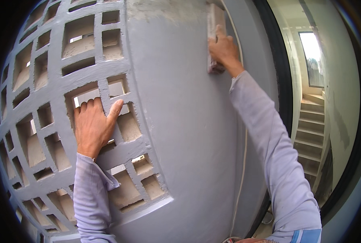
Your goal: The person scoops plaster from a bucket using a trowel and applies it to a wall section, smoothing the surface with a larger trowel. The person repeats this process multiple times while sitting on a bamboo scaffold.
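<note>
My right hand (224,49) is raised high and closed around a long, narrow, pale block (217,20) with pinkish-brown edges. The block stands upright, held against the smooth grey wall (180,113); its exact kind I cannot make out. On the left, my left hand (92,125) grips the grey lattice wall (81,72). Its fingers bend into a large square opening, and the fingertips are hidden there. The thumb lies over a bar between the smaller openings.
A pale cord (243,162) hangs down the wall right of the block. Farther right, a dark frame (283,69) borders a view of light stairs (310,133) and a bright window (311,56). A ledge (144,212) runs below the lattice. Rough, paler plaster (164,10) shows at the top.
</note>
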Action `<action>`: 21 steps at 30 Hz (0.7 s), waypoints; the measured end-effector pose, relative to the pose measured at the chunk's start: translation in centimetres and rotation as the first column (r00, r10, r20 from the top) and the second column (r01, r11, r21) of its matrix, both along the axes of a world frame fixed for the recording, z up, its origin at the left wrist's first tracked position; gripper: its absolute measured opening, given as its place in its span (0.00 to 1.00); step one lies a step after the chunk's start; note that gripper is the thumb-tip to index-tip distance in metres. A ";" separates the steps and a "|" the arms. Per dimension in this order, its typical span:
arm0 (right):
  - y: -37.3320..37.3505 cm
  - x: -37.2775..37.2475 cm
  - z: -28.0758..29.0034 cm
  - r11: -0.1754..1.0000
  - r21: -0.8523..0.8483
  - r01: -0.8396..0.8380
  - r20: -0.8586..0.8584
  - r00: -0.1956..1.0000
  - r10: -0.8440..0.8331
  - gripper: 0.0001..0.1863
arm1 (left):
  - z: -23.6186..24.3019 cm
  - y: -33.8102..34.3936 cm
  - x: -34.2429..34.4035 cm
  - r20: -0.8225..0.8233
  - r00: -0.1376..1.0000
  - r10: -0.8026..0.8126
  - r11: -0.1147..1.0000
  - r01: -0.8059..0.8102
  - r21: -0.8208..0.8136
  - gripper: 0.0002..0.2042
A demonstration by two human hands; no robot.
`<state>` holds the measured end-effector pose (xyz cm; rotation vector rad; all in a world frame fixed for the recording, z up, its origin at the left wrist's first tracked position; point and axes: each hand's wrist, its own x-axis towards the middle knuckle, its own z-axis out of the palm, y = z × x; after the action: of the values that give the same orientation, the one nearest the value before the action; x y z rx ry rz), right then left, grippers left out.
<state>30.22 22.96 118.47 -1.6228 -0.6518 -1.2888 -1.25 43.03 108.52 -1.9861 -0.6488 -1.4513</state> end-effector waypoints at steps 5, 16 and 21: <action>0.5 -1.9 -7.3 0.989 -0.129 -0.071 0.093 0.992 0.083 0.32 | 0.1 0.3 -1.6 -0.032 0.998 0.057 0.998 -0.057 -0.012 0.34; -0.2 -1.8 -6.9 0.984 -0.176 -0.038 0.079 0.995 0.053 0.31 | -0.1 0.5 -0.8 -0.026 0.998 0.055 0.998 -0.056 -0.043 0.35; -0.5 1.1 -0.2 0.999 0.035 0.027 -0.006 1.000 -0.026 0.32 | 0.6 -0.6 -0.9 -0.026 0.998 0.059 0.997 -0.060 -0.041 0.36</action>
<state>31.30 22.41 118.26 -1.6112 -0.6029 -1.3071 -2.18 42.40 109.10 -1.9968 -0.7264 -1.3860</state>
